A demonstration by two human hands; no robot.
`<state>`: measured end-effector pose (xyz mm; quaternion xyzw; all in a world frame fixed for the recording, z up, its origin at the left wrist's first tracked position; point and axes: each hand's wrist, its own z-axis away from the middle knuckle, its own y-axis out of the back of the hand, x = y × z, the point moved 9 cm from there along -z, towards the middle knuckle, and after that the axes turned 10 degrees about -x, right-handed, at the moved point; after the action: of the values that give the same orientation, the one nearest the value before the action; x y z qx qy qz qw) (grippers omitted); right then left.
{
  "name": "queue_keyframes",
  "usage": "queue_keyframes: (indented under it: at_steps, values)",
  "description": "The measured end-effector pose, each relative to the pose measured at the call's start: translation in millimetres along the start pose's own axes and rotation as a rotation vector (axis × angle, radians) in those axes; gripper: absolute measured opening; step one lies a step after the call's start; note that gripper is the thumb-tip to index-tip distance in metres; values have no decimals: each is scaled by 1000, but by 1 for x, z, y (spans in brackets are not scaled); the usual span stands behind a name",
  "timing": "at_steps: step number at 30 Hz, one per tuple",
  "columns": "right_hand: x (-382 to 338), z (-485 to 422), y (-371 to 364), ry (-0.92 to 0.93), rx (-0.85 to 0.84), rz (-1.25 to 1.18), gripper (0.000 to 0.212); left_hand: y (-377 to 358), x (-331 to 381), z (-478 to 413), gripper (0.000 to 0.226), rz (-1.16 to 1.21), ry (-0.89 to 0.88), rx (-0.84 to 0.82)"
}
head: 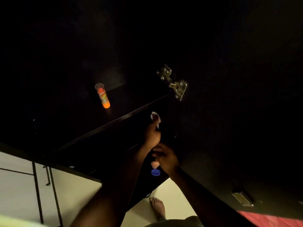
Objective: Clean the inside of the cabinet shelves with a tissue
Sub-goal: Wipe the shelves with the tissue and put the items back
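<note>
One tissue point(155, 117) pokes out above the grip of the left hand point(152, 134).

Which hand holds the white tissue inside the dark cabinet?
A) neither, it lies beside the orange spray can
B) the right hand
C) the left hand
C: the left hand grips the white tissue, which shows above its fingers; the right hand is lower, without it.

Dark cabinet shelf point(131, 103), orange spray can point(102, 95) standing toward its left, pale floor point(177, 194) below, bare foot point(157, 208) on it
</note>
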<state>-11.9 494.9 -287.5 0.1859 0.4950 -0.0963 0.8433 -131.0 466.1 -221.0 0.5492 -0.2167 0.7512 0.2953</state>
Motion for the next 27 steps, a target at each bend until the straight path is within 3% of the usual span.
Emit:
queue_keyframes:
  at_steps: [2, 4, 10, 13, 15, 16, 18, 19, 20, 22, 27]
  values:
    - [-10, 0, 5, 87, 67, -28, 25, 3, 40, 1, 37, -261, -220, 3]
    - [-9, -2, 15, 67, 142, -164, 25, -11, 54, -2, 60, -298, -305, -142]
    - [-6, -3, 6, 0, 123, -321, 36, 4, 27, -22, 50, -313, -77, -137]
    - [-5, -4, 8, -46, 109, -365, 36, -3, 37, -18, 59, -269, -198, -232]
    - [-8, -4, 0, -74, 57, -473, 37, -2, 34, -12, 35, -388, -210, -183]
    - [-6, -4, -3, -88, 47, -465, 35, 0, 30, -9, 36, -378, -187, -138]
    - [-4, -2, -7, -72, 30, -394, 22, -6, 35, 9, 46, -424, -165, -189]
    - [-9, -1, -4, -48, 49, -271, 22, -18, 39, 17, 64, -397, -224, -262]
    - [-11, -2, 0, -30, 79, -109, 27, -25, 44, 26, 84, -421, -279, -293]
    - [-12, -2, 1, -38, 89, 49, 35, -32, 49, 32, 99, -399, -368, -342]
    - [-5, -6, -5, -54, 11, -212, 26, -23, 62, 29, 100, -527, -471, -288]
